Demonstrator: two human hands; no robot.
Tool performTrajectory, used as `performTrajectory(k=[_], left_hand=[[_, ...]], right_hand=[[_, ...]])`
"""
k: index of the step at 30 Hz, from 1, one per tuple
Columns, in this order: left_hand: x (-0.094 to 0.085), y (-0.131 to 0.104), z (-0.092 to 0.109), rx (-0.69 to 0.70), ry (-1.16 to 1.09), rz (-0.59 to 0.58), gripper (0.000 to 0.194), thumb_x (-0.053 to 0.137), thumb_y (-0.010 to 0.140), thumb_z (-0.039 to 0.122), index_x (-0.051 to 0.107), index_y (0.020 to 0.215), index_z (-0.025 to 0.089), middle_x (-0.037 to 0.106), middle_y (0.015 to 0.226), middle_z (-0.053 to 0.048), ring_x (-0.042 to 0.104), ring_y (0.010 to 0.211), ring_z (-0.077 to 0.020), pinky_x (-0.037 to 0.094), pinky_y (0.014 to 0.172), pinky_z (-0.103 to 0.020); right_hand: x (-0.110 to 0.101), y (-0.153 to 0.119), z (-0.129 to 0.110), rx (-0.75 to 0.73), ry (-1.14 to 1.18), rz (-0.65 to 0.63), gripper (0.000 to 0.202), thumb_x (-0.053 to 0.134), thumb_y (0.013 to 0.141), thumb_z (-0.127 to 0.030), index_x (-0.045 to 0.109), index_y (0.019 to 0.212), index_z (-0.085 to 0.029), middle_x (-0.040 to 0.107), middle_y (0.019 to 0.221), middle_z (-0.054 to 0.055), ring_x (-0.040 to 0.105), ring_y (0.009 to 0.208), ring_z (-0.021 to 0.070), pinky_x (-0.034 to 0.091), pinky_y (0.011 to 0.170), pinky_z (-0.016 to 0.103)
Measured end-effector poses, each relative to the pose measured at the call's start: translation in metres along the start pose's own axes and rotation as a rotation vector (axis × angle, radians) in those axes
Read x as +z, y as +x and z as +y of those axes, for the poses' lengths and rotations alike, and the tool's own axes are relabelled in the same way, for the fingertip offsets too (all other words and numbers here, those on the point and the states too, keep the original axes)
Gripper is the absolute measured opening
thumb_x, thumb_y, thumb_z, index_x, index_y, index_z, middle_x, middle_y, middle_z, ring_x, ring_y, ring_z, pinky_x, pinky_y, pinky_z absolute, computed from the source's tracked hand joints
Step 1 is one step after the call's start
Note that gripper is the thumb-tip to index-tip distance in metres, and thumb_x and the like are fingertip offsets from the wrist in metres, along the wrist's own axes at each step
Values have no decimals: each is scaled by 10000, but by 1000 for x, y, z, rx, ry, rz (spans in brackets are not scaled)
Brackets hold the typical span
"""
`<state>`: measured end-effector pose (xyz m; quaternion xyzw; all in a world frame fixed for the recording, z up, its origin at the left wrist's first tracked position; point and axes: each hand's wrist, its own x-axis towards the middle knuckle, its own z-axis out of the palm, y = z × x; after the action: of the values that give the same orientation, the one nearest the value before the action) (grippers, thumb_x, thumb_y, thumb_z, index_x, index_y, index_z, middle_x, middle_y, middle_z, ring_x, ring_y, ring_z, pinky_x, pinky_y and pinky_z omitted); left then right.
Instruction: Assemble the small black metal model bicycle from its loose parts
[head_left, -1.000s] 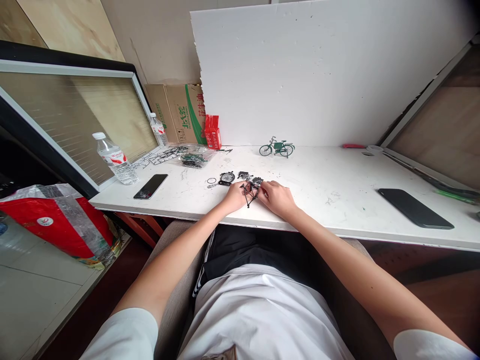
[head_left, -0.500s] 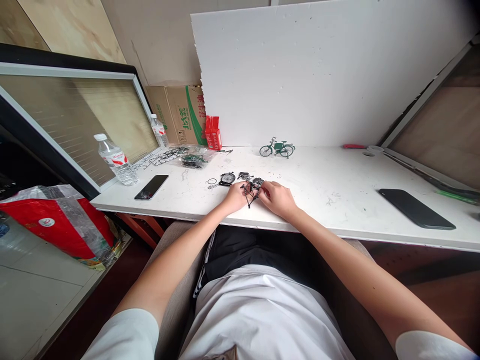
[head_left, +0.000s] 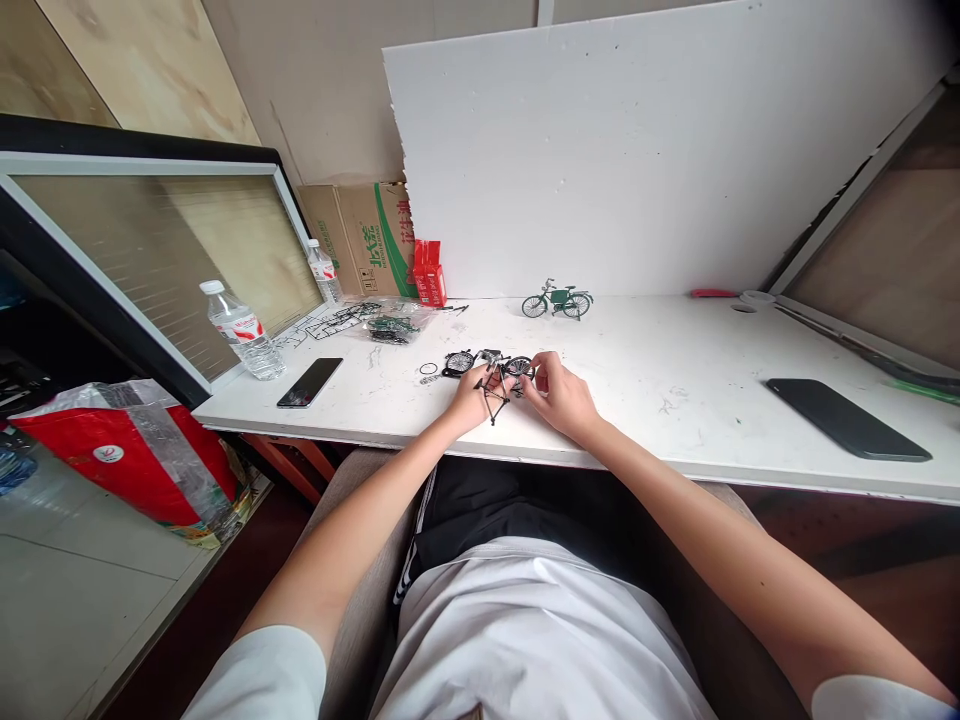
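Observation:
My left hand (head_left: 469, 402) is closed around a small black model bicycle frame (head_left: 493, 398), just above the front part of the white table. A black spoked wheel (head_left: 519, 367) is at the far end of that frame. My right hand (head_left: 564, 398) pinches at the wheel's right edge with thumb and fingertips; the exact grip point is too small to make out. Left of my hands lie another black spoked wheel (head_left: 458, 363) and a thin black ring (head_left: 428, 369). A finished-looking green model bicycle (head_left: 556, 299) stands upright farther back.
A dark phone (head_left: 310, 382) lies at left, a larger black one (head_left: 847, 420) at right. Water bottles (head_left: 244, 332), a plastic bag of parts (head_left: 396, 324), black sprues (head_left: 334, 322) and a red box (head_left: 430, 273) occupy the back left. A white board (head_left: 637, 150) stands behind.
My right fingers have risen and spread slightly at the wheel, which shows more fully now. The frame in my left hand has tilted a little. The whole view has shifted slightly.

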<state>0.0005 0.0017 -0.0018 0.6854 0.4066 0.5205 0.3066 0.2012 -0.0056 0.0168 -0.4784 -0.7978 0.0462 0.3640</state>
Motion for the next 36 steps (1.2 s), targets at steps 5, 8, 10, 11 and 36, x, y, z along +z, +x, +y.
performTrajectory(k=[5,8,10,11,36], left_hand=[[-3,-1,5,-14,49,39,258,788,873,405,720,893,156,728,813,-73,677,820,-219,548,762,-322],[-3,-2,9,41,77,67,224,766,887,362,759,960,150,762,907,-93,698,853,-228,552,749,-321],[-3,-2,10,98,100,97,193,746,892,300,781,1029,170,778,1013,-96,705,886,-218,554,760,-316],[-3,-2,10,125,111,111,190,733,895,265,789,1057,186,780,1056,-91,707,900,-211,555,765,-313],[-5,-9,22,267,267,122,296,653,900,90,789,1133,210,744,1099,-99,682,955,-209,552,811,-319]], right_hand=[[-1,0,2,-69,29,71,465,505,1048,-522,486,1412,-234,716,997,86,670,839,252,458,629,329],[-3,0,1,-107,10,97,455,490,1064,-491,496,1438,-233,704,1088,117,679,932,274,497,635,349],[-5,0,-1,-136,-7,109,463,479,1073,-475,494,1471,-238,673,1215,144,682,985,282,525,640,362],[-5,1,-1,-147,-17,113,457,474,1077,-472,503,1474,-246,649,1278,154,684,997,282,536,641,367],[-3,-1,-1,-203,-2,31,320,413,1107,-428,570,1315,-243,635,1276,151,638,1063,287,507,623,348]])
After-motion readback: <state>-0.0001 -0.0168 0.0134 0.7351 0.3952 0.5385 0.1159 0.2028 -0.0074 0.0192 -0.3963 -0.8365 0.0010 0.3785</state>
